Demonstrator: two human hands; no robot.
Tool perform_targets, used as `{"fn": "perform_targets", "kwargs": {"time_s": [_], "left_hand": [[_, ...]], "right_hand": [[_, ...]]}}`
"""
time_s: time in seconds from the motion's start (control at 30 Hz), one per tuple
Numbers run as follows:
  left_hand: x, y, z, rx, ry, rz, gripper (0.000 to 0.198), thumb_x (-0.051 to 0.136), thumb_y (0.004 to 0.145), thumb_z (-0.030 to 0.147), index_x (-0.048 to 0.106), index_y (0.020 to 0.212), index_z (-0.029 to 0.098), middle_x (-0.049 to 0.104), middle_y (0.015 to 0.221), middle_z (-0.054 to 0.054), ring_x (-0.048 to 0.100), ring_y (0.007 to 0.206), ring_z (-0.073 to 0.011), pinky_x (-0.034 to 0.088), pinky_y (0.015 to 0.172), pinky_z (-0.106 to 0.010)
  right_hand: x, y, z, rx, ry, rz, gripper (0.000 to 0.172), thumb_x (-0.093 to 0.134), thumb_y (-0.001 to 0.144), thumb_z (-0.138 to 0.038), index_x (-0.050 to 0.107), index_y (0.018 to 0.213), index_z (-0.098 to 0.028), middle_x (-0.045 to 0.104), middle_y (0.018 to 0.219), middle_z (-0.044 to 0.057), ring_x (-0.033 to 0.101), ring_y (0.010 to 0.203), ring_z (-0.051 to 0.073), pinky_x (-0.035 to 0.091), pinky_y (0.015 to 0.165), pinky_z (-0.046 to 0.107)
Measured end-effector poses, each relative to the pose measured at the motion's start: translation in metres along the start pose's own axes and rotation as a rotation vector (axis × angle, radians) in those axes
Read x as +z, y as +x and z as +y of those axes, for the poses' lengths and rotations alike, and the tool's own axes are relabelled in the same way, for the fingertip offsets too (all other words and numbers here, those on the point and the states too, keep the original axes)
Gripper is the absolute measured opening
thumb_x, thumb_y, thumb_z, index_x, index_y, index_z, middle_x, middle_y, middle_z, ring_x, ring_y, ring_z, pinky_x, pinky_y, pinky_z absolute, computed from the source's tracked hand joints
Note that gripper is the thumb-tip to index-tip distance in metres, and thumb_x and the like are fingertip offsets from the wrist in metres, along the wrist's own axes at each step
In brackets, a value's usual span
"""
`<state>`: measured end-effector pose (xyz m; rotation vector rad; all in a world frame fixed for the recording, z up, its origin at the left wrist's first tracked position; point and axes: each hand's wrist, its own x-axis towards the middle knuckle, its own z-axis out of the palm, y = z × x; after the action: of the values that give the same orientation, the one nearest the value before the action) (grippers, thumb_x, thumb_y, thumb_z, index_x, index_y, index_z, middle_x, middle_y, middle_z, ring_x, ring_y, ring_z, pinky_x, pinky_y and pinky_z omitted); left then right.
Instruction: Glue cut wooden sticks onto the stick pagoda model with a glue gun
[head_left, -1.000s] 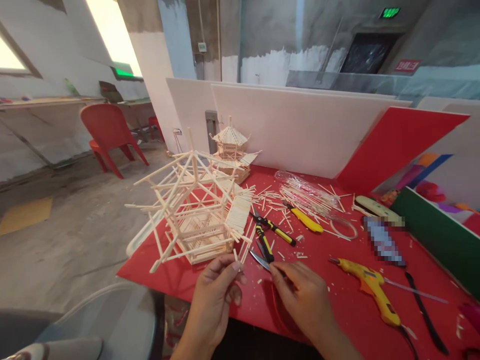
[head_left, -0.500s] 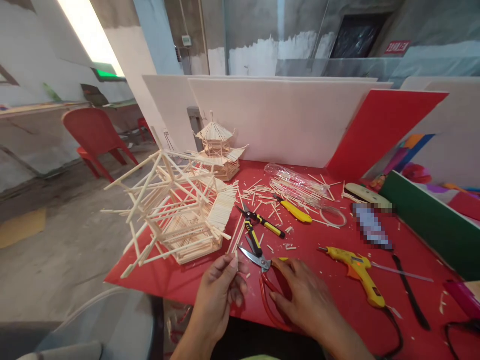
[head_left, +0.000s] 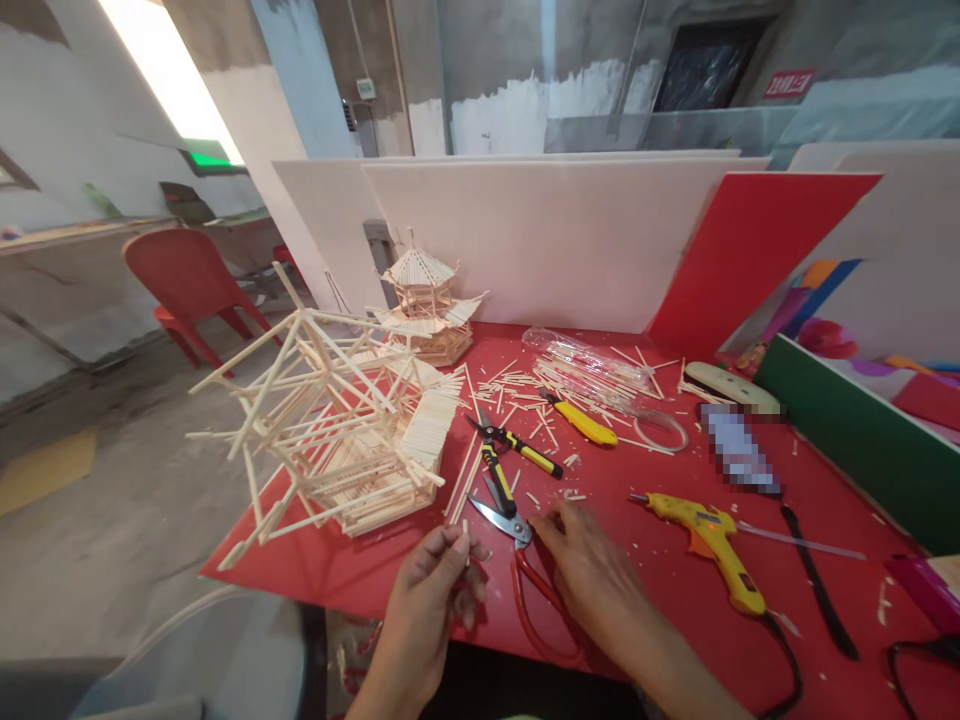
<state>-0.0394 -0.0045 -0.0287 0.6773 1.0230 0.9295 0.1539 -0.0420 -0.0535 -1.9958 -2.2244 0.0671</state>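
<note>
My left hand (head_left: 435, 580) pinches a short pale wooden stick (head_left: 465, 535) upright between thumb and fingertips. My right hand (head_left: 592, 565) rests palm down at the table, beside red-handled scissors (head_left: 517, 530) that lie with blades apart. Its fingers are bent together, and whatever is under them is hidden. Just beyond the scissors lie black-and-yellow pruning snips (head_left: 499, 470). To the left of my hands stands an open stick-built pavilion frame (head_left: 322, 410) with a slatted base. Behind it is a small tiered stick pagoda (head_left: 424, 300).
A yellow hot glue gun (head_left: 705, 540) lies at the right, its cord trailing forward. Farther back are a yellow-handled cutter (head_left: 585, 420), loose sticks (head_left: 510, 380) and a clear plastic sleeve (head_left: 585, 350). White boards (head_left: 555, 240) stand along the back of the red table (head_left: 615, 630).
The view has shifted slightly. My right hand has moved off the scissors' handles, its fingers now bent down beside them. My left hand still holds the short stick.
</note>
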Motion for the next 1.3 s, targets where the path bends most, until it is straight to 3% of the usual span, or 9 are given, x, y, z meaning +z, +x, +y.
{"fn": "perform_targets", "kwargs": {"time_s": [0.13,0.27,0.4,0.53,0.87,0.97,1.07,1.13,1.3], "left_hand": [[-0.003,-0.002,-0.003,-0.047,0.086,-0.041,0.033,0.078,0.074,0.044,0.061,0.078,0.016,0.065,0.065,-0.001,0.056,0.049,-0.0107,0.04,0.038,-0.018],[-0.006,-0.005,-0.005,-0.054,0.177,-0.092,0.033,0.076,0.075,0.045,0.063,0.078,0.015,0.067,0.064,-0.003,0.058,0.053,-0.0119,0.039,0.041,-0.018],[-0.004,-0.004,-0.006,-0.05,0.159,-0.085,0.032,0.078,0.074,0.044,0.063,0.077,0.016,0.067,0.064,-0.003,0.06,0.054,-0.0122,0.04,0.042,-0.018],[0.005,-0.001,-0.005,-0.057,0.06,-0.064,0.036,0.08,0.07,0.046,0.06,0.078,0.017,0.066,0.063,-0.001,0.057,0.045,-0.0102,0.037,0.038,-0.017],[0.005,0.0,-0.002,-0.016,0.043,-0.016,0.037,0.08,0.069,0.047,0.063,0.079,0.015,0.066,0.058,-0.001,0.053,0.04,-0.0083,0.036,0.035,-0.015],[0.004,0.002,-0.004,0.0,0.049,-0.003,0.037,0.08,0.07,0.046,0.062,0.079,0.015,0.067,0.061,-0.002,0.053,0.041,-0.0076,0.036,0.035,-0.015],[0.005,0.004,-0.005,0.016,0.067,-0.002,0.036,0.08,0.07,0.046,0.062,0.077,0.015,0.069,0.067,-0.002,0.053,0.041,-0.0065,0.036,0.034,-0.015],[0.008,0.003,-0.005,0.007,0.08,-0.007,0.037,0.079,0.07,0.048,0.062,0.078,0.016,0.068,0.065,-0.001,0.051,0.039,-0.0064,0.034,0.032,-0.015],[0.014,0.0,-0.003,0.007,0.132,-0.079,0.037,0.077,0.072,0.05,0.062,0.079,0.017,0.067,0.062,-0.001,0.05,0.037,-0.0061,0.032,0.032,-0.014]], "right_hand": [[-0.006,0.007,-0.004,-0.029,-0.052,-0.083,0.062,0.048,0.073,0.006,0.06,0.126,-0.025,0.064,0.109,0.009,0.067,0.089,0.026,0.05,0.069,0.031],[-0.007,0.006,-0.007,0.069,-0.066,-0.068,0.057,0.048,0.074,0.004,0.061,0.121,-0.025,0.064,0.103,0.008,0.068,0.072,0.021,0.045,0.06,0.028],[0.0,0.0,-0.005,0.154,0.001,0.027,0.05,0.048,0.079,-0.001,0.061,0.12,-0.027,0.061,0.107,0.007,0.068,0.074,0.02,0.043,0.059,0.027],[0.001,-0.004,-0.003,0.199,0.118,0.009,0.047,0.046,0.082,-0.004,0.063,0.119,-0.027,0.062,0.108,0.007,0.068,0.078,0.021,0.046,0.063,0.028],[0.002,-0.023,0.02,0.259,0.951,-0.088,0.047,0.051,0.075,-0.011,0.07,0.116,-0.025,0.069,0.118,0.007,0.064,0.111,0.023,0.048,0.098,0.039],[-0.008,-0.033,0.022,0.279,1.268,-0.197,0.05,0.067,0.077,-0.023,0.064,0.127,-0.023,0.065,0.128,0.009,0.06,0.119,0.027,0.044,0.103,0.043],[-0.018,-0.038,0.018,0.229,1.524,-0.296,0.056,0.074,0.079,-0.04,0.061,0.131,-0.023,0.067,0.123,0.008,0.061,0.117,0.028,0.046,0.1,0.043],[-0.021,-0.038,0.015,0.232,1.531,-0.29,0.051,0.07,0.082,-0.048,0.065,0.125,-0.021,0.071,0.11,0.008,0.065,0.105,0.027,0.051,0.092,0.041],[-0.02,-0.028,0.009,0.249,1.193,-0.09,0.033,0.058,0.091,-0.049,0.073,0.098,-0.02,0.071,0.095,0.006,0.066,0.089,0.022,0.053,0.082,0.033]]}}
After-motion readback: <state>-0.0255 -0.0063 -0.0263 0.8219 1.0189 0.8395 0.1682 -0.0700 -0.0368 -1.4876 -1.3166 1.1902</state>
